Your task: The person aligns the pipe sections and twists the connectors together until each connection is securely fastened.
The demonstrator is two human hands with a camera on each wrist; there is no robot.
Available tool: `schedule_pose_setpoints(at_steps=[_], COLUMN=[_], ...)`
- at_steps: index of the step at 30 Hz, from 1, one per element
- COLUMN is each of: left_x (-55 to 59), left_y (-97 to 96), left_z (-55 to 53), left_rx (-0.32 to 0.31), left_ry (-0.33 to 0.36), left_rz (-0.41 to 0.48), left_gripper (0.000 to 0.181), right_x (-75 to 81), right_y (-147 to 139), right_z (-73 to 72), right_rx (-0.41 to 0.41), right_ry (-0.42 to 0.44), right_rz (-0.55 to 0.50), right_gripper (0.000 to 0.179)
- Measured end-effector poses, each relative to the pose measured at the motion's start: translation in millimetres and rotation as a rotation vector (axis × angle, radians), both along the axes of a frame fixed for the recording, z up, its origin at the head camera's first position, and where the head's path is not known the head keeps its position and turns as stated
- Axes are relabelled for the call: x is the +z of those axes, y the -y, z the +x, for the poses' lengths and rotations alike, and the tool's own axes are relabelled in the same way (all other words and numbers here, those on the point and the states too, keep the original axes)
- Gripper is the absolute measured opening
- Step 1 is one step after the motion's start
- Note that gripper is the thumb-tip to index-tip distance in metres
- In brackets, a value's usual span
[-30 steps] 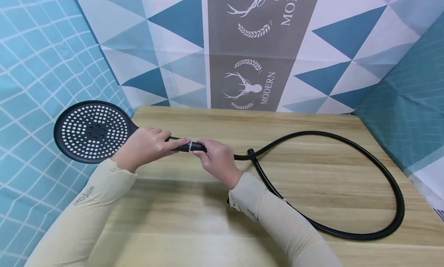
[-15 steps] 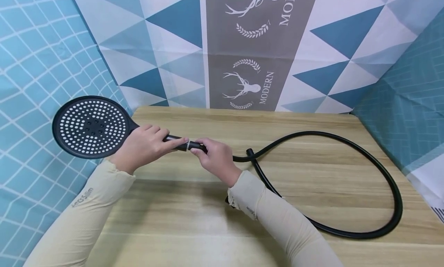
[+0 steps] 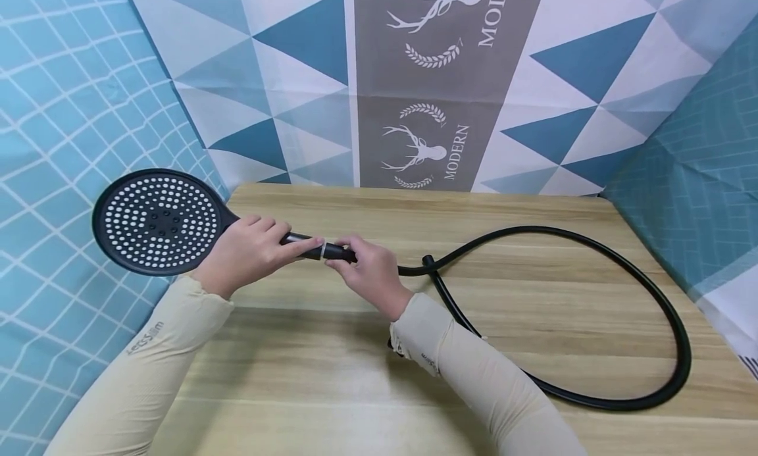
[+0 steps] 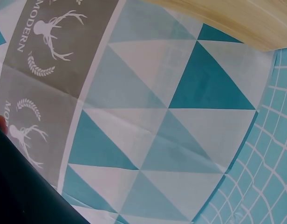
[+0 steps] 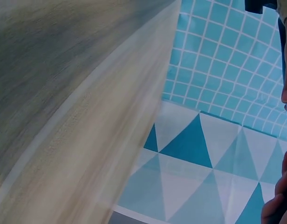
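Note:
A black shower head (image 3: 158, 222) with a round face of pale nozzles is held up at the left in the head view. My left hand (image 3: 249, 252) grips its handle, the index finger stretched along it toward a light ring at the handle's end. My right hand (image 3: 373, 272) pinches the black end piece of the hose just past that ring, in line with the handle. From this hand the black hose (image 3: 598, 242) runs right and loops back over the table. At the right wrist view's edge, fingers (image 5: 281, 196) of the right hand curl round the dark piece.
The wooden table (image 3: 284, 364) lies under both hands. The hose's loose end (image 3: 428, 261) lies by the loop's crossing, right of the right hand. A small dark thing shows under the right cuff. Patterned sheets (image 3: 308, 68) close off the back and both sides.
Both hands keep their hold on the handle and hose end. The shower head rises slightly, then settles a little lower; otherwise little differs.

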State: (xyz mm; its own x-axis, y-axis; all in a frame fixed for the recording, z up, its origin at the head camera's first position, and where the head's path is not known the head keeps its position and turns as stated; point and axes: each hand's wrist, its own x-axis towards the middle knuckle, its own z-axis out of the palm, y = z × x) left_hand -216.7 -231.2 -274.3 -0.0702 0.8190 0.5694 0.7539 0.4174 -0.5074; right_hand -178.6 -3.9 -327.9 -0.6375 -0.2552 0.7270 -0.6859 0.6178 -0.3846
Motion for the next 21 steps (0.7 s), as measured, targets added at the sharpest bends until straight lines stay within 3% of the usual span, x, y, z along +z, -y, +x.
schedule_pose_setpoints(at_steps=[7, 21], left_x=[1.2, 2.2], left_y=[-0.3, -0.5], left_z=[1.0, 2.2], left_rx=[0.000, 0.013], left_ry=[0.002, 0.021], left_rz=[0.005, -0.009], left_gripper=[0.038, 0.040], right_x=[0.6, 3.1], right_y=[0.9, 0.1], right_z=[0.1, -1.9], right_rx=[-0.018, -0.031], right_ry=[-0.045, -0.007], right_rz=[0.004, 0.061], right_gripper=[0.030, 0.027])
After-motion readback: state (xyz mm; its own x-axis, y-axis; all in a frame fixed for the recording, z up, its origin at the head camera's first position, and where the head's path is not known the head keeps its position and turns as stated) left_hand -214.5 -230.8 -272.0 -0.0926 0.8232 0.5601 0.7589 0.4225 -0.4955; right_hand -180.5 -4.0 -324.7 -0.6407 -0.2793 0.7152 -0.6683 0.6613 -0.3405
